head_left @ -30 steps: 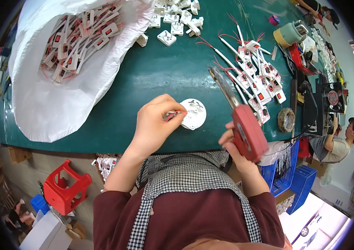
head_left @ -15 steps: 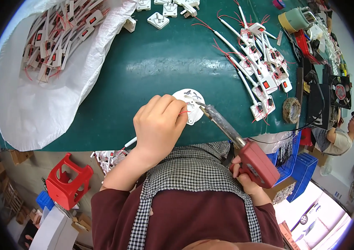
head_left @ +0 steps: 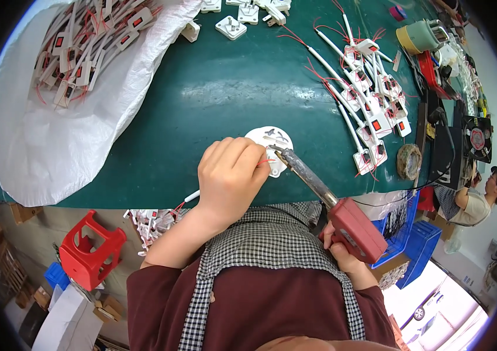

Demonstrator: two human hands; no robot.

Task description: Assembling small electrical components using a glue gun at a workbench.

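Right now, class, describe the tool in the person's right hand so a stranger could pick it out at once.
Start at the big green table and come to its near edge, right of centre. There the right hand grips a soldering iron, its metal barrel slanting toward a round white piece. Its blocky red handle sets it apart from the white wired pieces beyond.

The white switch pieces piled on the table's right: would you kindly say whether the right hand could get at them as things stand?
Probably not while the right hand grips the red soldering iron, though the way across the table to the white switch pieces looks otherwise open.
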